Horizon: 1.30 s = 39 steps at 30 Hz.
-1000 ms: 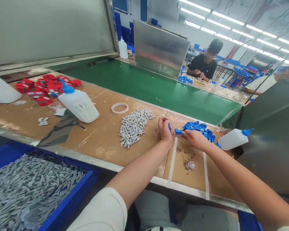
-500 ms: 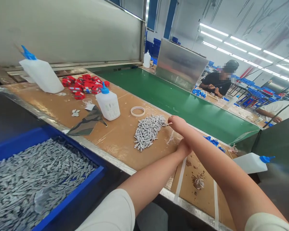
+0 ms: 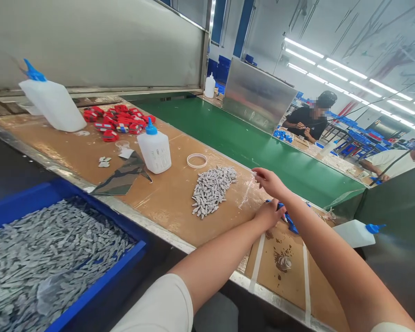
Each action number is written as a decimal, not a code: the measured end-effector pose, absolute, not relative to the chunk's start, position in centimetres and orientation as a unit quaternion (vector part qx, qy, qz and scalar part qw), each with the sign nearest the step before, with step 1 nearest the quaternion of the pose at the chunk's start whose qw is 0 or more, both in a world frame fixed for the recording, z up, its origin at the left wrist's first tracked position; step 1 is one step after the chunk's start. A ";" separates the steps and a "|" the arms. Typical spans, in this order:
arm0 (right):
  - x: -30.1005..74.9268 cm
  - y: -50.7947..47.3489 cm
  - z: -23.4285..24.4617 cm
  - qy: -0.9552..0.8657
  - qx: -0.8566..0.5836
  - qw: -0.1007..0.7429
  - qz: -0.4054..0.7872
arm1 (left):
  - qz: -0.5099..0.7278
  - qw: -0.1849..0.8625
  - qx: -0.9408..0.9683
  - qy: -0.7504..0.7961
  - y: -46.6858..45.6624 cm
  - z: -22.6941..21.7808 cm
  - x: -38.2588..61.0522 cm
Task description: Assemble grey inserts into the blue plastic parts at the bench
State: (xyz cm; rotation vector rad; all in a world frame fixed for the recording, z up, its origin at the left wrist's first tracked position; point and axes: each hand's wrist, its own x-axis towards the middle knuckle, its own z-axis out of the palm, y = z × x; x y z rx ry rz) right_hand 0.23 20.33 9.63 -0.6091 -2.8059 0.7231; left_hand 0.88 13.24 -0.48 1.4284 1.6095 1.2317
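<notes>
Head view, clock bearings taken from the grey pile (image 3: 212, 191), which lay loose on the counter (image 3: 166, 205).

- Right hand (image 3: 270, 181), at 3 o'clock: fingertips pinched on a small grey piece (image 3: 254, 174), held apart from the pile.
- Left hand (image 3: 267, 215), between 3 and 4: fingers curled beside blue pieces (image 3: 291, 224); whether it gripped one could not be told, the forearm partly covering them.
- White ring (image 3: 197, 167), at 11: flat, near the pile.
- Bottle (image 3: 155, 152), at 10: upright, blue-capped.
- Red pieces (image 3: 121, 121), at 10, beyond it: heaped.
- Blue bin (image 3: 124, 261), at 8: filled with grey pieces.
- Green belt (image 3: 228, 133), at 12.
</notes>
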 end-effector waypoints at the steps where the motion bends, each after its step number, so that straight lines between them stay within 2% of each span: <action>1: 2.5 20.1 10.2 -0.923 -0.197 0.131 0.304 | 0.477 0.326 0.548 0.604 13.2 -0.4 0.9; 3: 7.8 19.2 10.9 -0.882 -0.194 0.202 0.379 | 0.498 0.326 0.551 0.585 13.2 -0.3 1.2; 5: 13.4 17.6 10.7 -0.852 -0.223 0.245 0.406 | 0.517 0.319 0.550 0.573 13.2 -0.2 1.6; 10: 23.9 12.4 6.6 -0.804 -0.329 0.274 0.412 | 0.549 0.328 0.544 0.544 13.4 -0.5 2.2; 16: 27.1 8.6 3.2 -0.817 -0.357 0.238 0.385 | 0.577 0.378 0.561 0.458 14.0 -1.2 2.1; 22: 26.7 8.3 4.6 -0.899 -0.302 0.186 0.256 | 0.595 0.422 0.549 0.409 14.2 -1.2 2.2; 27: 25.8 8.4 5.0 -0.923 -0.244 0.184 0.233 | 0.561 0.481 0.560 0.375 13.7 -0.5 2.3; 34: 24.9 8.4 5.0 -0.928 -0.233 0.161 0.243 | 0.560 0.431 0.592 0.387 13.2 -0.2 2.1; 39: 25.2 8.4 5.0 -0.927 -0.241 0.145 0.249 | 0.566 0.440 0.589 0.374 12.9 0.2 2.2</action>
